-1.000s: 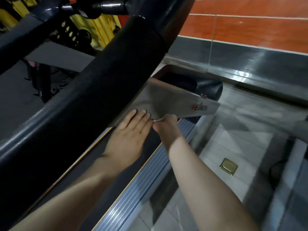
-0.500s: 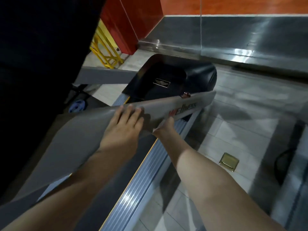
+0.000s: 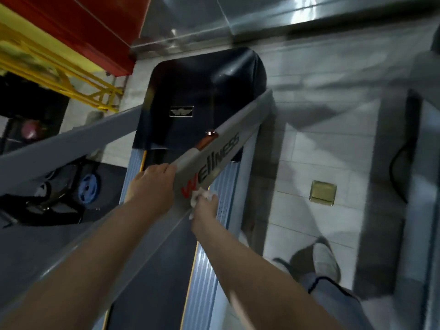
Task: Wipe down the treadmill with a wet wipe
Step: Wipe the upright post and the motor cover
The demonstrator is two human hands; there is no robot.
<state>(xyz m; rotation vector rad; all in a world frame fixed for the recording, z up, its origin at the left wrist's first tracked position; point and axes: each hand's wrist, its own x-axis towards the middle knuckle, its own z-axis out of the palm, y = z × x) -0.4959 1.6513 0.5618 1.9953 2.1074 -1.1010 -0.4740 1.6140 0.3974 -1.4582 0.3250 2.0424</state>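
The treadmill's grey right upright (image 3: 221, 151) slants up across the view and carries a "wellness" logo. My left hand (image 3: 152, 184) grips its upper edge, fingers curled over it. My right hand (image 3: 204, 207) presses a crumpled white wet wipe (image 3: 198, 197) against the upright's lower edge, just under the red "w". Beneath lie the dark belt (image 3: 147, 282), the ribbed side rail (image 3: 202, 270) and the black motor cover (image 3: 204, 96) at the front.
A second grey upright (image 3: 71, 141) crosses on the left. Yellow frame (image 3: 78, 86) and a blue weight plate (image 3: 87, 188) sit left. Tiled floor with a brass socket (image 3: 322, 192) lies right, near my shoe (image 3: 325, 259). Another machine's frame (image 3: 390, 186) stands far right.
The view has swung down and left, off the black handrail. My right hand has slid down the upright toward me, and the wipe now shows in it. My left hand stays on the upper edge.
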